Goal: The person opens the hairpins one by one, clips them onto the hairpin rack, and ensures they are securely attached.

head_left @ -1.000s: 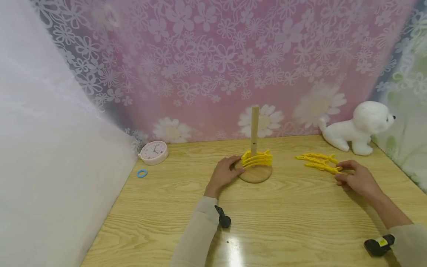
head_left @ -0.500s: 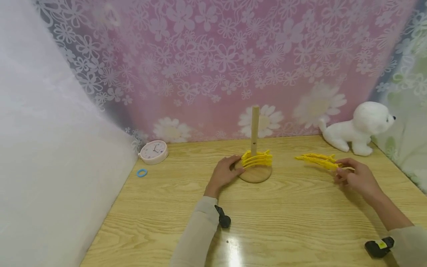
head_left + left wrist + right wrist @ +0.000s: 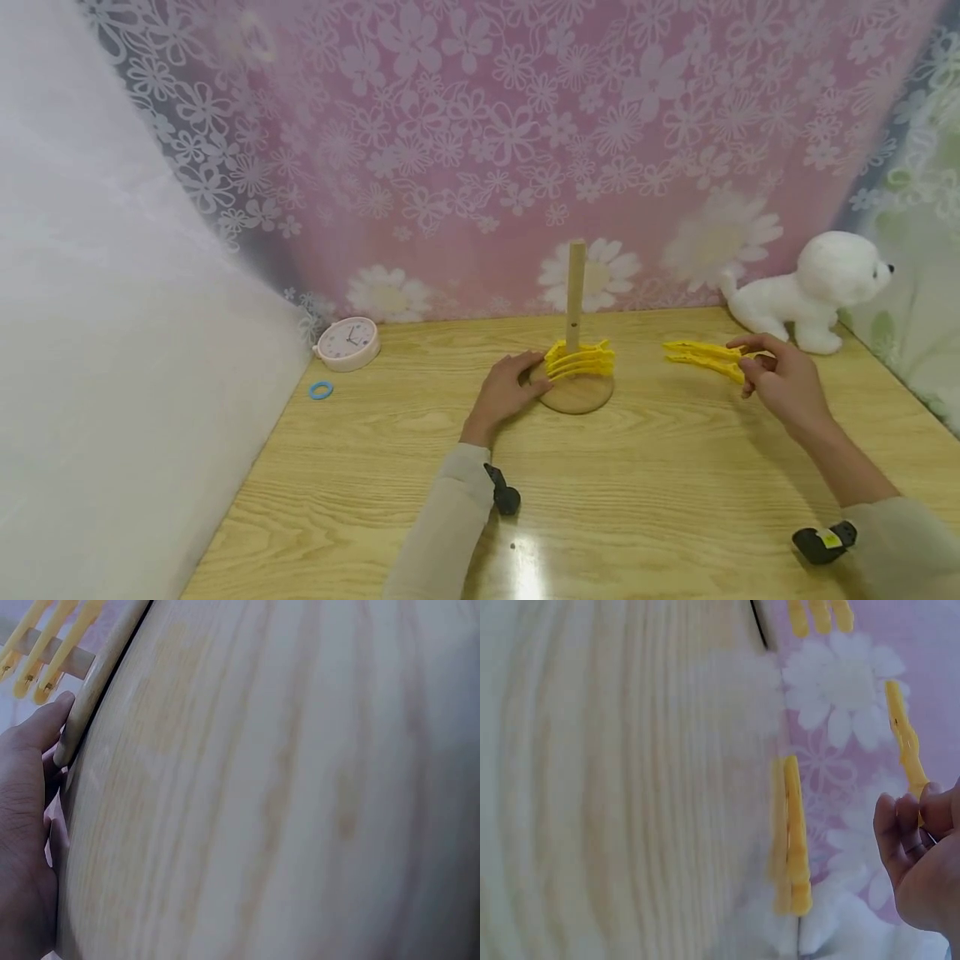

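In the head view, the left hand (image 3: 504,396) grips the left edge of a round wooden stand (image 3: 576,402) from which a post (image 3: 575,292) rises upright. Several long yellow plastic clips (image 3: 581,361) sit stacked low on the post. Seen from the left wrist, the thumb lies on the rim of the base (image 3: 94,686). The right hand (image 3: 783,383) pinches the end of another yellow clip (image 3: 902,739), raised above the table in the right wrist view. Below and left of it in that view lies a yellow clip (image 3: 798,832) on the tabletop.
A white plush dog (image 3: 813,287) sits at the back right, behind the right hand. At the back left stand a pink round clock (image 3: 348,342) and a small blue ring (image 3: 321,390). A flowered pink curtain (image 3: 465,183) runs along the table's (image 3: 637,483) back edge.
The right hand has picked up one yellow clip from the loose ones and moved left and slightly up with it. The left hand has stayed on the stand's base.
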`<state>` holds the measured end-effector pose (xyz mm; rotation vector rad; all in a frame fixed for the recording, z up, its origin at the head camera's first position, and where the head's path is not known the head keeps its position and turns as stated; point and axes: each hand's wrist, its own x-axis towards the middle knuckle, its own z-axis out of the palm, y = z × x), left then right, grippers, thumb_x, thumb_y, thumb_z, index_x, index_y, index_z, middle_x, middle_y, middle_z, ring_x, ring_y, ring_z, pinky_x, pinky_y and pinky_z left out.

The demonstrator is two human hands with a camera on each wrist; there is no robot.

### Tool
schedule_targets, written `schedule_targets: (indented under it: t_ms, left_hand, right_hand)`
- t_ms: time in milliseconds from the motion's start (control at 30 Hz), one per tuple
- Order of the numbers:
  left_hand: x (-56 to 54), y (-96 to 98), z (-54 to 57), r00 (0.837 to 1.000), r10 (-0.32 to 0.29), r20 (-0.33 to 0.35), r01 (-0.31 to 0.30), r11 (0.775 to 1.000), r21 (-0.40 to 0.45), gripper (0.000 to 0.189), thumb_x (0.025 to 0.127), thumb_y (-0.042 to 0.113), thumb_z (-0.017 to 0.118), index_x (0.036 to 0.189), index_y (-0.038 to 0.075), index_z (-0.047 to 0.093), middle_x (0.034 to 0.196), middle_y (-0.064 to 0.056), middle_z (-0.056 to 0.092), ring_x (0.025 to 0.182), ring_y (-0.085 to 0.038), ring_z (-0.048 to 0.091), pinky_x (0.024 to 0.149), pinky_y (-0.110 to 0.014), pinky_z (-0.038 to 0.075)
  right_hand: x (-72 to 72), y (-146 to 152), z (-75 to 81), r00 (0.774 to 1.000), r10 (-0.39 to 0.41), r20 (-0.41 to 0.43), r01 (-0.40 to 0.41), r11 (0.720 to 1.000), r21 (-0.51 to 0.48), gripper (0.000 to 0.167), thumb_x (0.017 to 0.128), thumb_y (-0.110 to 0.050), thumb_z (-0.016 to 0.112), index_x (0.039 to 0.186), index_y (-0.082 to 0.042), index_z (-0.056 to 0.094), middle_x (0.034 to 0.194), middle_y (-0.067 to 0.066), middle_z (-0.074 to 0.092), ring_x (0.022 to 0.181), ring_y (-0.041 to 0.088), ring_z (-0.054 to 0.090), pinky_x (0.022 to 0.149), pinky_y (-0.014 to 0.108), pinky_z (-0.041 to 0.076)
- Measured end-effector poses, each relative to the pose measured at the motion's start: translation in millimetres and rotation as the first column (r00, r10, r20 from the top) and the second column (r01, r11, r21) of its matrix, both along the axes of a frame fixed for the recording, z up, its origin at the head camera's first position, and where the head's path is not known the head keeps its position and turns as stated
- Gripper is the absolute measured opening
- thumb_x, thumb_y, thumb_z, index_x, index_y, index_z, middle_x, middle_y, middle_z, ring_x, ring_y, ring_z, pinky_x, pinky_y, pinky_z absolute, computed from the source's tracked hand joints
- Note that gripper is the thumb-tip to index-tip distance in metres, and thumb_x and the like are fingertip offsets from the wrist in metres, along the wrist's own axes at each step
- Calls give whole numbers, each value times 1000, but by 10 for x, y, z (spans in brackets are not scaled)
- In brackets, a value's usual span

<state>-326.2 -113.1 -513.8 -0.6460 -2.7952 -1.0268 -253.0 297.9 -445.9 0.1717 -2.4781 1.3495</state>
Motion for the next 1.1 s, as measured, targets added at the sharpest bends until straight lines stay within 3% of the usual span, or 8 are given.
schedule_targets:
  t_ms: [67, 267, 367, 633, 900, 1100]
  left_hand:
    - [-2, 1, 0, 1000, -3, -1, 3, 1000, -1, 62, 101, 49, 66, 155, 21, 53, 156, 2, 53, 149, -16, 42, 132, -32, 17]
    - [4, -1, -14, 1000, -8, 1, 8, 1000, -8, 62, 101, 48, 67, 155, 20, 53, 156, 2, 53, 150, -16, 42, 132, -33, 18]
    - [-10, 2, -31, 1000, -4, 1, 4, 1000, -6, 62, 101, 48, 67, 155, 21, 53, 156, 2, 53, 149, -16, 42, 132, -32, 18]
    - [-35, 0, -14, 1000, -1, 11, 1, 1000, -6, 62, 100, 49, 67, 155, 22, 53, 156, 4, 53, 150, -14, 41, 132, -31, 17]
    - [-38, -6, -6, 1000, 13, 19, -13, 1000, 2, 63, 100, 50, 67, 154, 23, 54, 157, 3, 52, 150, -17, 41, 132, -34, 19]
    - [-42, 0, -16, 1000, 12, 17, -12, 1000, -3, 62, 99, 50, 68, 154, 25, 54, 157, 3, 52, 149, -16, 42, 132, -32, 19]
  right_hand:
    - [-19, -63, 24, 999, -27, -28, 28, 999, 32, 22, 105, -3, 54, 123, 3, 64, 93, -6, 61, 54, 21, 60, 45, 28, 56]
    - [-65, -233, 76, 996, -56, -75, 60, 996, 61, 19, 102, -3, 61, 118, 0, 70, 66, 6, 59, 47, 18, 60, 37, 27, 46]
    - [-108, -315, 101, 994, -56, -89, 61, 997, 52, 18, 101, -4, 63, 117, 0, 72, 63, 5, 58, 45, 17, 59, 33, 28, 40]
    - [-237, -543, 114, 991, -69, -117, 71, 997, 7, 16, 98, -2, 71, 113, -1, 76, 80, 8, 65, 44, 16, 57, 37, 24, 47]
    - [-371, -786, 91, 988, -92, -125, 92, 996, -12, 14, 99, -1, 69, 109, -2, 78, 93, 12, 69, 51, 9, 39, 38, 21, 31]
    - [-445, -1006, 67, 989, -65, -130, 57, 996, -65, 14, 97, 2, 69, 107, -2, 78, 94, 14, 69, 53, 10, 38, 38, 20, 30]
